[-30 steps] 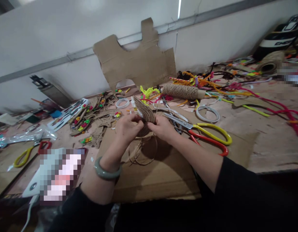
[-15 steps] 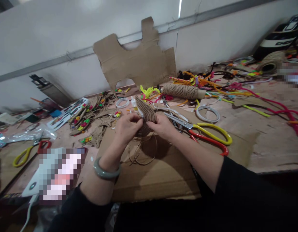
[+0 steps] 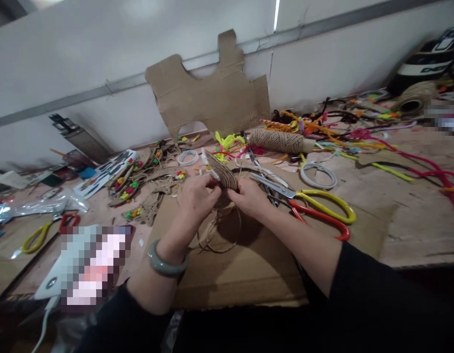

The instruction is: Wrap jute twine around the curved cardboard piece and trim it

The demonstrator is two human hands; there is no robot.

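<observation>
Between my two hands is a piece covered in rows of brown jute twine (image 3: 222,172), with a white edge showing on its left side. My left hand (image 3: 200,196) is closed on its left edge, the fingertips pinched together. My right hand (image 3: 251,197) grips the right side, its thumb pressed on the twine rows. A loose loop of twine (image 3: 215,240) hangs below the piece over a cardboard sheet (image 3: 241,279). Just right of my right hand lie large scissors (image 3: 298,196) with one yellow and one red handle.
A twine spool (image 3: 276,140), tape rolls (image 3: 318,175) and coloured pipe cleaners (image 3: 359,142) lie behind and to the right. Cut-out cardboard (image 3: 212,93) leans on the wall. At left are finished-looking twine pieces (image 3: 138,181), a second pair of scissors (image 3: 37,239) and a phone (image 3: 96,272).
My left hand has turned slightly and shifted right along the edge of the twine piece, which now tilts more to the left. My right hand keeps its grip.
</observation>
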